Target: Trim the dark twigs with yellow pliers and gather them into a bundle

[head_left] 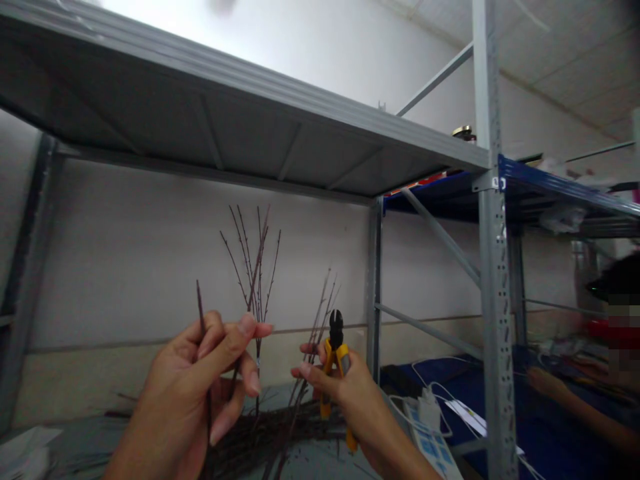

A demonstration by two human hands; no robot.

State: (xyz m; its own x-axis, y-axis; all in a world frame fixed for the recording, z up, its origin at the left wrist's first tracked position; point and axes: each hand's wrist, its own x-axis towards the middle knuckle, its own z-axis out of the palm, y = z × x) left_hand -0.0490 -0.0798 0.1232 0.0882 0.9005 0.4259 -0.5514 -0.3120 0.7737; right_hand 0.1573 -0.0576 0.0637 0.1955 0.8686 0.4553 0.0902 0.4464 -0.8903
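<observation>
Yellow-handled cutters [342,358] fill the right grip [360,413]; the left grip [200,380] pinches a twig [201,313].

A plain workroom with the look of a storeroom: grey steel shelving [495,267] with slotted uprights stands against a bare white wall [200,267], with blue-edged racks [550,180] beyond and a power strip [430,433] trailing white cables [425,387] low down.

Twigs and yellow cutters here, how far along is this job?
Partway, it seems. Already done: a heap of dark twigs lies gathered on the grey surface. In hand: the left hand holds a branched twig and a thin bare stick, while the right hand grips yellow-handled cutters, black jaws up and not on a twig. Left: the heap, though I cannot tell which twigs are already trimmed.
</observation>
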